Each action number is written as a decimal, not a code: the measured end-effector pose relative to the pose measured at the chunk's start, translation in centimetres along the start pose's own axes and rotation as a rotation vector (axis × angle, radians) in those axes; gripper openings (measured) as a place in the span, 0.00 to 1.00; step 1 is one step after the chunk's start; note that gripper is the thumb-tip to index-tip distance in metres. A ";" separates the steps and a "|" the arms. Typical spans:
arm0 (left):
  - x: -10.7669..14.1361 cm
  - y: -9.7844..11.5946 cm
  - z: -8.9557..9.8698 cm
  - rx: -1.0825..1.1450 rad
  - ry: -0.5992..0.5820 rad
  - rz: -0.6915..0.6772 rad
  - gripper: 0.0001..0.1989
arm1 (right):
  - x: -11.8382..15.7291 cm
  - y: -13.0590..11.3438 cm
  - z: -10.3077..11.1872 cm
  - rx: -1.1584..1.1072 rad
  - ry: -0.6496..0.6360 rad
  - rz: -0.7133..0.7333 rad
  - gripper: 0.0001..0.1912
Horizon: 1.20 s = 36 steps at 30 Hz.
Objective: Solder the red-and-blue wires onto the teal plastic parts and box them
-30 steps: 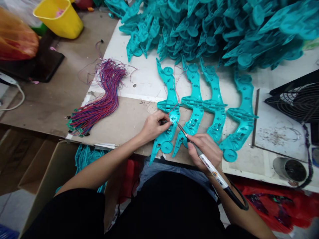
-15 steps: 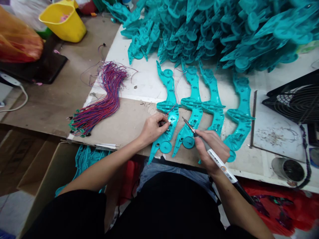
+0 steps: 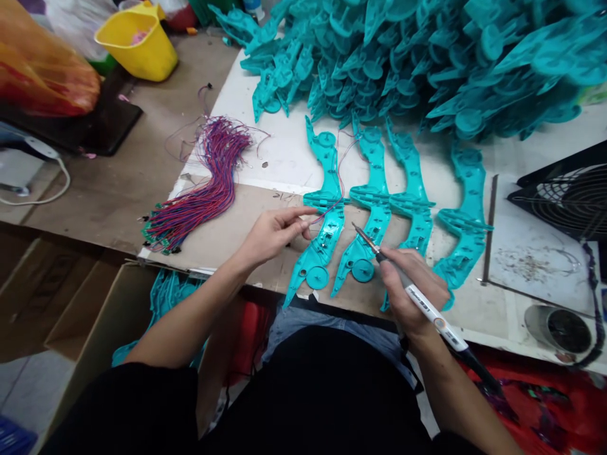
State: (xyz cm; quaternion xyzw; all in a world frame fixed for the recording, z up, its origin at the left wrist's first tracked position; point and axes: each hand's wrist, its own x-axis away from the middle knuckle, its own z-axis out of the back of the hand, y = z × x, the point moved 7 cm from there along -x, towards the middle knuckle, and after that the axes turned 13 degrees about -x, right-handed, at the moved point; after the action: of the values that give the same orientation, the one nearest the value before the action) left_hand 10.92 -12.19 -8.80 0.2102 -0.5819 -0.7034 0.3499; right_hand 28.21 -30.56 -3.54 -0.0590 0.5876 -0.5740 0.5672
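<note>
My left hand [image 3: 277,235] pinches thin red and dark wires [image 3: 327,212] between thumb and fingertips, just left of the leftmost teal plastic bow-shaped part [image 3: 329,179]. These wires run up along that part toward its neighbour. My right hand [image 3: 413,287] grips a soldering iron [image 3: 431,316] like a pen. Its metal tip points up and left, over or close to the second teal part [image 3: 374,164]; whether it touches cannot be made out. To the right lie a third teal part [image 3: 408,164] and another one [image 3: 469,183].
A big heap of teal parts [image 3: 379,57] covers the back. On the left lies a bundle of red and blue wires [image 3: 213,183], with a yellow container [image 3: 142,50] behind. A black fan [image 3: 569,196] and a round tin [image 3: 564,328] stand right. Below the table edge is a cardboard box [image 3: 104,322].
My left hand has moved up and left from the leftmost part's lower half, with the wires in its fingertips. The right hand keeps the iron nearly in place. The whole view has shifted slightly.
</note>
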 end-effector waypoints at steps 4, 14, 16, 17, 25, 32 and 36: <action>0.7 -1.0 -1.2 -0.201 -0.044 0.016 0.08 | 0.4 -0.5 -1.2 -0.035 -0.118 -0.001 0.17; 1.1 -1.7 -1.8 -0.436 0.028 -0.109 0.04 | 0.8 -1.4 -3.0 -0.041 -0.310 0.058 0.14; 1.1 -1.8 -1.7 -0.440 0.015 -0.106 0.03 | 0.9 -1.3 -3.2 -0.060 -0.319 0.071 0.15; 1.1 -1.8 -1.7 -0.441 0.011 -0.103 0.03 | 0.9 -1.3 -3.3 -0.070 -0.321 0.082 0.15; 0.8 -1.6 -1.7 -0.472 -0.013 -0.097 0.02 | 1.1 -1.4 -3.9 -0.068 -0.349 0.175 0.16; 0.7 -1.5 -1.7 -0.477 -0.017 -0.130 0.03 | 1.3 -1.2 -3.9 -0.055 -0.350 0.165 0.16; 0.7 -1.5 -1.7 -0.481 -0.022 -0.126 0.03 | 1.3 -1.2 -3.9 -0.046 -0.337 0.178 0.16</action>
State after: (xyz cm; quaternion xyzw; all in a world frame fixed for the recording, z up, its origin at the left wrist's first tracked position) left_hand 11.27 -13.72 -10.60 0.1491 -0.3873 -0.8443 0.3389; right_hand 24.17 -29.52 -4.61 -0.1150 0.5002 -0.4900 0.7046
